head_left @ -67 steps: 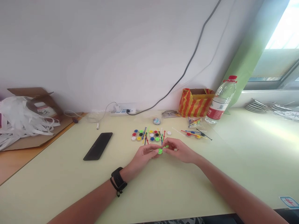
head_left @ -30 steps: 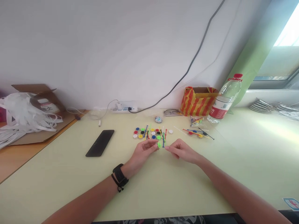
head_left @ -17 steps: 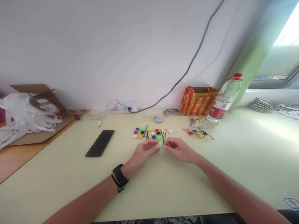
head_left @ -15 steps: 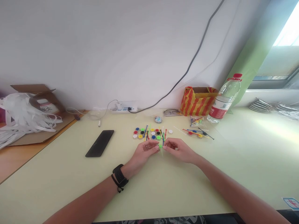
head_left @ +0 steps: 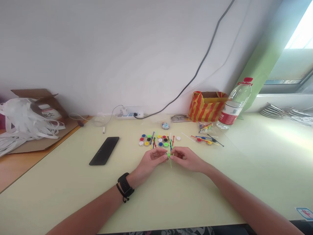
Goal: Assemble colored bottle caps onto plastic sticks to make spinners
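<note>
Below frame centre, left hand (head_left: 152,161) and right hand (head_left: 188,159) pinch a small round green plastic piece (head_left: 168,155) that uneven pressure could flip loose.

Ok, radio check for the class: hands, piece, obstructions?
Left hand pinching green disc. Right hand fingertips at same disc, exact grip unclear. Coloured discs just beyond, none between hands.

Smooth table (head_left: 151,202), shiny bottle (head_left: 233,106), dull box (head_left: 61,107)
The bottle at right looks like clear plastic, the box at far left brown cardboard, the little discs (head_left: 160,144) mid-frame smooth plastic.
</note>
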### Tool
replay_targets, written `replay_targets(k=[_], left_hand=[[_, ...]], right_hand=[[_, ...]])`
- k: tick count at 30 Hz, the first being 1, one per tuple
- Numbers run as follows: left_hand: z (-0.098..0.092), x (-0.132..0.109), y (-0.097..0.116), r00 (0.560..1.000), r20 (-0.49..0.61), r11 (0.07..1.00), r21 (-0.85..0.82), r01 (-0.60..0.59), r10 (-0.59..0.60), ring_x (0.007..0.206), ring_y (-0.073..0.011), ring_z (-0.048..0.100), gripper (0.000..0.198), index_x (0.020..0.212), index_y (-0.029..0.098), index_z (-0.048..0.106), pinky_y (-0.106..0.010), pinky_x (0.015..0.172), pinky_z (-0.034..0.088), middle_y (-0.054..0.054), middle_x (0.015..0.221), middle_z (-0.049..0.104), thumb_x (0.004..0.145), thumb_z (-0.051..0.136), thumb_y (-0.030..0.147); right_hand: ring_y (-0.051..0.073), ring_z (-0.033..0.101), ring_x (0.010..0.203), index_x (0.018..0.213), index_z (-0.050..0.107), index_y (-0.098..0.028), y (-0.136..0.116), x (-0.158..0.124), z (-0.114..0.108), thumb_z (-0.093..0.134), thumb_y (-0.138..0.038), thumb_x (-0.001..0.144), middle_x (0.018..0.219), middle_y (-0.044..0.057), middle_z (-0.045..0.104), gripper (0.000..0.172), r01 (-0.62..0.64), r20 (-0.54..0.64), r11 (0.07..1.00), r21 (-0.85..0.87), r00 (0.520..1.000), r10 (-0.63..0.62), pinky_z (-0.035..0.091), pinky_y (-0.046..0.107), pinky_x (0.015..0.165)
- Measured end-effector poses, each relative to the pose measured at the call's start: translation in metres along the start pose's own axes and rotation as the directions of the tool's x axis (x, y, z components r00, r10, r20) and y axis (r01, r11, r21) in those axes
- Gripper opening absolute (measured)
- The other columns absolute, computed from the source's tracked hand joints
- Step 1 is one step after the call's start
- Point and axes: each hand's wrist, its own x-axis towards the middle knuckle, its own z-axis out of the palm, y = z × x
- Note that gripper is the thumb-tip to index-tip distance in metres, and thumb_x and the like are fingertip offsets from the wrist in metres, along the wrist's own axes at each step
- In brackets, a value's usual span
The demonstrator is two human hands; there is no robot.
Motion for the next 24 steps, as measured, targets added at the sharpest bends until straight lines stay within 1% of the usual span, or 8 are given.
replay_targets(k=[5,7,10,12,15,18,22,24], left_hand=[[0.001,-0.001,0.001,1.0,0.014,1.0,0.021,0.0,0.0,0.104,-0.0211,0.067,0.037,0.107,0.019,0.074,-0.036,0.097,0.051,-0.008,0.107,0.073,0.077,0.087,0.037],[0.002,-0.001,0.003,1.0,0.01,0.999,0.03,0.013,-0.013,0.104,-0.0214,0.067,0.041,0.112,0.02,0.073,-0.037,0.099,0.05,-0.008,0.111,0.073,0.077,0.087,0.038],[0.003,-0.002,0.005,0.999,-0.004,0.998,0.04,0.047,-0.047,0.098,-0.0211,0.069,0.045,0.118,0.021,0.071,-0.038,0.097,0.051,-0.008,0.11,0.071,0.08,0.084,0.04],[0.003,-0.002,0.005,0.998,-0.014,0.997,0.052,0.059,-0.058,0.092,-0.0199,0.07,0.042,0.115,0.02,0.072,-0.037,0.092,0.052,-0.008,0.106,0.07,0.08,0.083,0.041],[0.003,-0.002,0.005,0.998,-0.007,0.996,0.065,0.059,-0.059,0.085,-0.0172,0.067,0.038,0.11,0.019,0.073,-0.033,0.085,0.052,-0.007,0.1,0.07,0.08,0.084,0.041],[0.003,-0.001,0.005,0.998,0.01,0.996,0.063,0.063,-0.064,0.083,-0.0164,0.065,0.036,0.106,0.018,0.074,-0.031,0.081,0.051,-0.007,0.096,0.07,0.08,0.083,0.041],[0.003,-0.002,0.006,0.997,0.022,0.995,0.072,0.067,-0.069,0.083,-0.0162,0.064,0.032,0.101,0.018,0.074,-0.03,0.079,0.05,-0.006,0.095,0.07,0.08,0.082,0.041],[0.004,-0.002,0.007,0.997,0.028,0.995,0.076,0.064,-0.066,0.082,-0.0162,0.064,0.031,0.1,0.018,0.074,-0.03,0.079,0.05,-0.006,0.094,0.07,0.08,0.082,0.04]], right_hand=[[0.013,0.044,0.063,0.084,0.056,-0.021,-0.004,-0.001,-0.001,0.056,-0.043,0.096,0.069,-0.003,0.052,0.025,0.008,0.03,1.0,-0.005,1.0,-0.008,0.036,0.026,0.056],[0.013,0.044,0.063,0.08,0.053,-0.022,-0.004,-0.001,-0.004,0.054,-0.039,0.095,0.068,-0.003,0.051,0.023,0.009,0.037,0.999,-0.041,0.999,-0.008,0.035,0.026,0.057],[0.012,0.04,0.06,0.069,0.045,-0.022,-0.002,-0.002,-0.014,0.054,-0.028,0.089,0.064,-0.004,0.047,0.022,-0.022,-0.011,0.973,-0.228,1.0,0.02,0.031,0.026,0.056],[0.012,0.04,0.059,0.064,0.042,-0.021,0.002,-0.003,-0.026,0.055,-0.022,0.081,0.061,-0.004,0.047,0.022,-0.091,-0.08,0.894,-0.439,0.995,0.062,0.027,0.027,0.057],[0.014,0.045,0.061,0.06,0.045,-0.021,0.009,-0.005,-0.046,0.058,-0.02,0.074,0.061,-0.001,0.054,0.019,-0.227,-0.176,0.702,-0.675,0.973,0.146,0.024,0.029,0.058],[0.016,0.051,0.063,0.06,0.049,-0.021,0.017,-0.007,-0.065,0.058,-0.023,0.076,0.063,0.002,0.058,0.018,-0.319,-0.226,0.567,-0.76,0.947,0.23,0.025,0.03,0.058],[0.018,0.055,0.064,0.064,0.053,-0.021,0.029,-0.011,-0.087,0.059,-0.03,0.078,0.069,0.003,0.062,0.018,-0.413,-0.281,0.458,-0.787,0.901,0.329,0.027,0.03,0.059],[0.019,0.057,0.066,0.069,0.055,-0.021,0.036,-0.013,-0.096,0.06,-0.03,0.079,0.072,0.004,0.064,0.014,-0.463,-0.342,0.401,-0.79,0.877,0.339,0.028,0.03,0.06]])
